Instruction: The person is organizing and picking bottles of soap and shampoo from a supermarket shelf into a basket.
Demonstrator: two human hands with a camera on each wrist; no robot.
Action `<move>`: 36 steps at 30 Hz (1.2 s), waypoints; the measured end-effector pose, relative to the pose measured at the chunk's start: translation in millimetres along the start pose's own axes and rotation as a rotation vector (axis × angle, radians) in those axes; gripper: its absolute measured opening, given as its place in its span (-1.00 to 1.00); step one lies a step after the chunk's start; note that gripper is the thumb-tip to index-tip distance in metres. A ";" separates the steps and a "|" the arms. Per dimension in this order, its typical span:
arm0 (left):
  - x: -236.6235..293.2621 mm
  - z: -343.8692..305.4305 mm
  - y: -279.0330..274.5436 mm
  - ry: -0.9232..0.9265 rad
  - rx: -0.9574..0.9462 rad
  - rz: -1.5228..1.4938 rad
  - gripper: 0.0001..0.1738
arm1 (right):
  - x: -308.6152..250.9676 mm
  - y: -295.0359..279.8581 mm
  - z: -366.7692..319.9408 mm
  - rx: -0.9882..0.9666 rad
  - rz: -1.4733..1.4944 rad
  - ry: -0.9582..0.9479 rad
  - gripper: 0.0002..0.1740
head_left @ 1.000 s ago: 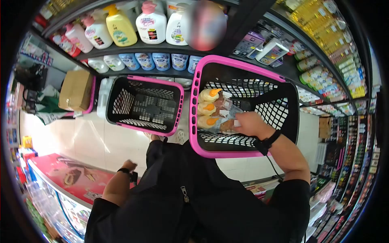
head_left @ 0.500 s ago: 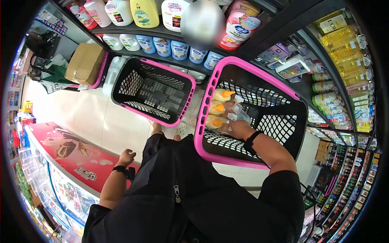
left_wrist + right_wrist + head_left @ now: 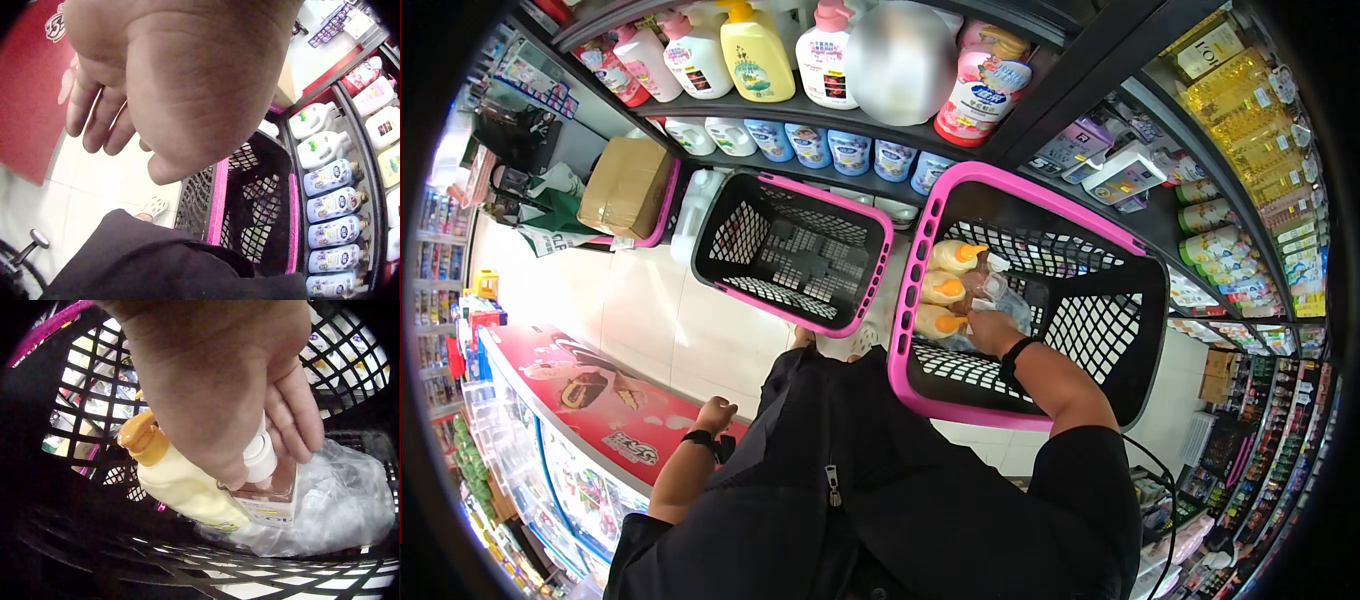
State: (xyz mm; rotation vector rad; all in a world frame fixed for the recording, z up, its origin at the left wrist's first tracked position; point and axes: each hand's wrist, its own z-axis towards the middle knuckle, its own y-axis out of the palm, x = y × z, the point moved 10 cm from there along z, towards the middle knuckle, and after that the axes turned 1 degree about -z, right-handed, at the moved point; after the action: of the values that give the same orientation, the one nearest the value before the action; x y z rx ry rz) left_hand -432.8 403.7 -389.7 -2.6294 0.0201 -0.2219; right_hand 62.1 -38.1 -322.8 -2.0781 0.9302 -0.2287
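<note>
My right hand (image 3: 996, 333) reaches into the large black shopping basket (image 3: 1040, 414) with a pink rim. In the right wrist view, its thumb and fingers hold the white pump top (image 3: 259, 459) of a clear, square-shouldered bottle (image 3: 269, 503) with pinkish-brown contents. Beside it stands a cream-yellow bottle (image 3: 194, 487) with an orange pump head. The head view shows three such yellow bottles (image 3: 941, 288) lined up along the basket's left end, with crumpled clear plastic (image 3: 350, 500) beside them. My left hand (image 3: 716, 415) hangs at my side, fingers loosely bent, holding nothing.
A smaller black basket (image 3: 870, 290) with a pink rim stands left of the large one. Shelves of pump bottles (image 3: 755, 55) and blue bottles (image 3: 850, 153) run behind both. A cardboard box (image 3: 625, 188) sits farther left. A red-topped freezer (image 3: 615, 395) flanks my left arm.
My right hand has shifted left inside the large basket, closer to the yellow bottles. The left hand has come up slightly. The head view has turned a little.
</note>
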 end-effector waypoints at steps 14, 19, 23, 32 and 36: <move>34.4 10.6 -10.1 0.145 0.050 0.088 -0.27 | 4.0 15.8 11.2 -0.007 0.005 -0.008 -0.68; 37.3 0.6 -2.8 0.144 0.039 0.071 -0.37 | 11.4 20.8 14.5 0.020 0.032 -0.005 -0.70; 43.7 5.8 4.4 0.210 0.007 0.129 -0.62 | 13.2 20.7 13.0 -0.008 0.035 0.000 -0.68; 41.2 42.4 21.8 0.192 -0.087 0.209 -0.43 | 8.7 -1.5 -5.2 -0.143 0.009 -0.032 -0.52; 43.6 67.1 19.4 0.153 -0.110 0.303 -0.42 | 37.5 8.4 -1.0 -0.188 0.067 -0.010 -0.40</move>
State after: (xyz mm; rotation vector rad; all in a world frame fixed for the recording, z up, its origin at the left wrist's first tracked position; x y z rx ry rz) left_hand -378.5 416.4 -450.2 -2.6677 0.4916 -0.3220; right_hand 83.8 -67.7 -334.3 -2.2116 1.0483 -0.0989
